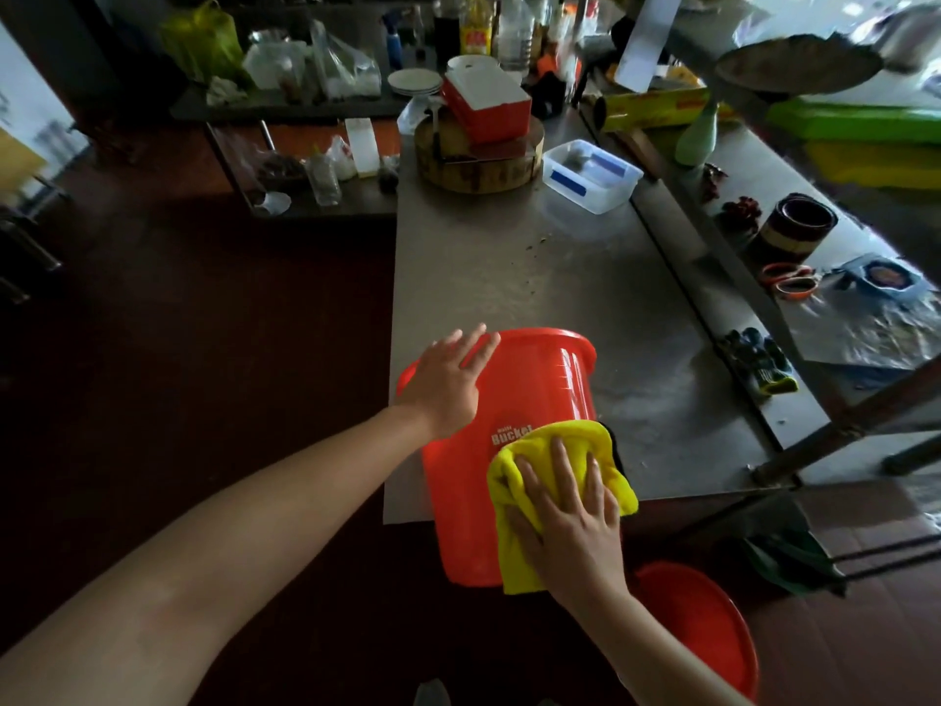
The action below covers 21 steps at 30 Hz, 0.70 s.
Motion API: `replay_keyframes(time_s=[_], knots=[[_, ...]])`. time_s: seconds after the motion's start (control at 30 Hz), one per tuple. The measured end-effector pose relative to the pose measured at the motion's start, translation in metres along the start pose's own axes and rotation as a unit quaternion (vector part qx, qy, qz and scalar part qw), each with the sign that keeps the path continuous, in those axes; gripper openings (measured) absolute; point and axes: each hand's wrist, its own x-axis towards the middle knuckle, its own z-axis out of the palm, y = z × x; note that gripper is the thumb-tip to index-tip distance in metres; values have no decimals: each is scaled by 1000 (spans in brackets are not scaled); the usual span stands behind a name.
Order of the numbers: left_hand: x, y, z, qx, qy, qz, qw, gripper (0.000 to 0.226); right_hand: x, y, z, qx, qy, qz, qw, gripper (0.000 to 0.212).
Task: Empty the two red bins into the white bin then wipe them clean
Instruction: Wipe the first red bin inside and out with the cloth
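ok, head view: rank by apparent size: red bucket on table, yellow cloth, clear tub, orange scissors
1. red bucket
2. yellow cloth
3. clear tub, farther from the camera, so true order against the cloth is unsure
4. orange scissors

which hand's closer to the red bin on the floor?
Right. The right hand presses the cloth on the tipped bin, close above the floor bin. The left hand rests flat near the tipped bin's rim, farther off.
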Motion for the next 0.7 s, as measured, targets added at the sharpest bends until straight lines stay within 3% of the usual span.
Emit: replay_keyframes(time_s=[0.5,0.7], knots=[[-17,-23,8,-8,-15,-23,1000,80,147,-7,-41,74,-70,33,994,65],[-22,-29,9,-15,-15,-32,999,80,85,-7,-16,60,-29,13,998,64]])
